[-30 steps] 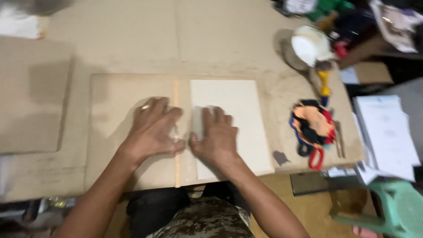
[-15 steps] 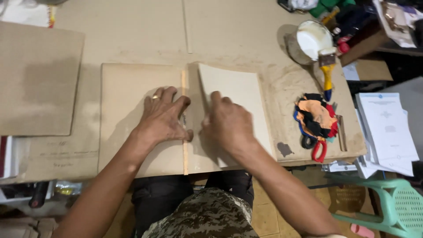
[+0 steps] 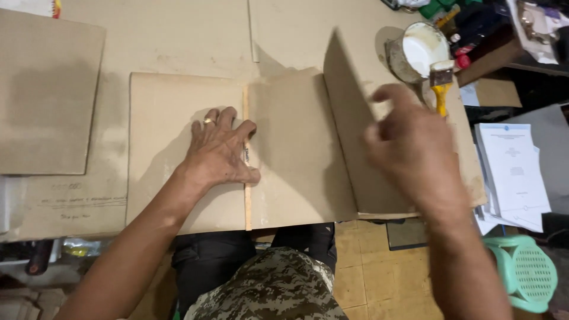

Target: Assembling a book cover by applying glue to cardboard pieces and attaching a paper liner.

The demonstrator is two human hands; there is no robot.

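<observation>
We see the brown cover board (image 3: 178, 148) lying flat near the table's near edge, with its long pale spine strip (image 3: 247, 195) running from near to far. The left hand (image 3: 220, 151) presses flat on the board beside this strip, fingers spread, grasping nothing. The right hand (image 3: 415, 148) is lifted and blurred; its grip we cannot tell. The raised flap (image 3: 349, 130) stands tilted at right. A glue pot (image 3: 418, 50) with a brush (image 3: 440, 83) stands far right, leaving open table at far left.

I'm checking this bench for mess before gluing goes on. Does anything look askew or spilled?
The brush lies across the rim of the glue pot, its yellow handle hanging over the side. The brown board under the left hand lies flat; nothing looks spilled.
</observation>
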